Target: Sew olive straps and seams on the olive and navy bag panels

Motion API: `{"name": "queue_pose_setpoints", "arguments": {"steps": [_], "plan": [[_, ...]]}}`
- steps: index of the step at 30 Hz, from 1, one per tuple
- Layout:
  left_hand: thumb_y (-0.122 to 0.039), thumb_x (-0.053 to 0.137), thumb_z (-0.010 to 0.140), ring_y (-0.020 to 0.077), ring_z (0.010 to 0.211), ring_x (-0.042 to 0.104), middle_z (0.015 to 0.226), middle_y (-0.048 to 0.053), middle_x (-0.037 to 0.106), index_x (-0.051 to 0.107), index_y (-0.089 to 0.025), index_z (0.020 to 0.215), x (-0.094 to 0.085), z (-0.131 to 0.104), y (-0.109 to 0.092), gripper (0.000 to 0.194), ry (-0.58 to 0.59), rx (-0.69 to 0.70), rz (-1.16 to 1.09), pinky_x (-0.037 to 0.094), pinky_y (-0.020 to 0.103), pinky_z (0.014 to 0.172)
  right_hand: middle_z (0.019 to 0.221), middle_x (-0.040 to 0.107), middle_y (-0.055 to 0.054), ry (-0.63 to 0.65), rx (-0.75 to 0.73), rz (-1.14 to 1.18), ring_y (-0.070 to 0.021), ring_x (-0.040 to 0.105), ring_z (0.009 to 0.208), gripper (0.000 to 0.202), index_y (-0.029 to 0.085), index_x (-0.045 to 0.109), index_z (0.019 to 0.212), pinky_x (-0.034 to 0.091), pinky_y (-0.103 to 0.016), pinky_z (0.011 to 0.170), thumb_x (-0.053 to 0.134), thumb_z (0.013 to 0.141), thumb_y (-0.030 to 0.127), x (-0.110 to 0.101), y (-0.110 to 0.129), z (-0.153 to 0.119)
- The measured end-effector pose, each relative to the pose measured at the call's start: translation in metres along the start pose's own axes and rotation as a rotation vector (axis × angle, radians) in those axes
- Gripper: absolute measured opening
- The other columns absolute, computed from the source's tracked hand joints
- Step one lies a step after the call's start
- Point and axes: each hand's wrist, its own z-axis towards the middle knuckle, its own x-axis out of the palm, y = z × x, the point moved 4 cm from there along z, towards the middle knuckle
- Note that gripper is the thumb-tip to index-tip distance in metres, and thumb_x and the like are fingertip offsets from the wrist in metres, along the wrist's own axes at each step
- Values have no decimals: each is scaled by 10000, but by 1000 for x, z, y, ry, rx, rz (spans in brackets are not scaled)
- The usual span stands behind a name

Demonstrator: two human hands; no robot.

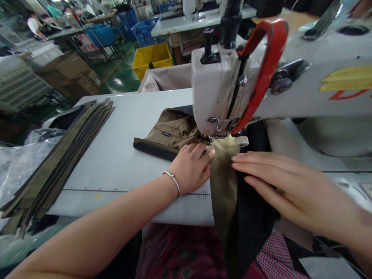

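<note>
An olive-brown fabric piece (171, 130) with a small dark label and a black edge lies on the white table, left of the sewing machine's needle area. My left hand (193, 168), wearing a ring and a bracelet, has its fingers closed on this fabric just before the presser foot. An olive strip (225, 186) with black fabric (255, 213) beside it hangs from under the machine head (212, 89) over the table's front edge. My right hand (279, 178) is stretched flat, slightly blurred, its fingertips at the black fabric right of the strip.
Long olive and black strips (66, 155) lie stacked on the table's left side, beside clear plastic (31, 151). A red lever (269, 69) rises on the machine. Behind stand a yellow crate (152, 58), blue crates (101, 35) and cardboard boxes (68, 71). People sit far back.
</note>
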Motion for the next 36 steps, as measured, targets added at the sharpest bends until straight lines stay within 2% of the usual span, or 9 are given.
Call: {"name": "queue_pose_setpoints", "arguments": {"steps": [6,17,21,24,26,28,30,33,36], "plan": [[-243,480,899,270,1121,531,1246,128,561,576,-166,1261,3,0,4,383,-21,2,-12,453,463,950,1298,576,-118,177,78,-61,-282,517,1199,400,128,548,1307,444,-471,1013,446,968,314,63,-11,31],[-252,486,899,272,1106,548,1214,127,579,572,-159,1256,5,8,3,380,0,-14,6,458,460,952,1290,571,-143,232,119,-51,-316,495,1227,431,152,506,1342,439,-508,984,443,954,328,67,-23,35],[-292,517,902,254,1120,570,1242,117,597,588,-175,1248,-11,5,5,373,8,3,-113,462,431,965,1291,570,-126,167,89,-14,-297,510,1210,391,161,530,1304,439,-494,1003,476,950,317,69,-21,33],[-298,456,949,175,1054,608,1132,60,659,652,-202,1126,-40,0,48,281,-119,-93,-290,469,326,960,1322,550,-103,74,13,76,-238,495,1234,381,159,506,1330,420,-416,1061,450,961,233,71,-16,32],[-311,429,957,180,1068,590,1135,64,645,642,-193,1127,-57,-6,102,297,-288,-390,-239,446,331,973,1309,553,-112,44,-5,120,-225,495,1231,407,140,483,1352,417,-390,1073,457,950,202,73,-15,33],[-403,560,881,216,1079,584,1167,91,624,568,-171,1241,-55,-11,156,429,-188,-726,-214,452,341,940,1281,564,-121,53,2,129,-245,509,1205,399,136,518,1313,430,-413,1060,509,922,219,73,-14,36],[-444,720,740,244,907,634,984,102,670,598,-109,1182,-48,-13,188,568,-84,-832,-235,480,349,828,1251,573,-118,78,-5,125,-266,518,1181,347,153,579,1230,442,-441,1039,548,899,251,73,-11,39],[-362,791,641,190,647,611,707,18,652,627,-119,1131,-47,-15,196,571,-5,-841,-292,467,297,661,1189,588,-113,83,-22,133,-272,532,1145,285,173,619,1153,458,-450,1006,547,894,266,69,-8,41],[-265,720,682,144,561,555,625,-43,612,586,-185,1218,-69,-23,182,558,-31,-794,-320,424,255,595,1165,587,-114,56,-40,160,-267,540,1124,280,181,627,1148,465,-437,987,541,892,257,68,-7,40]]}}
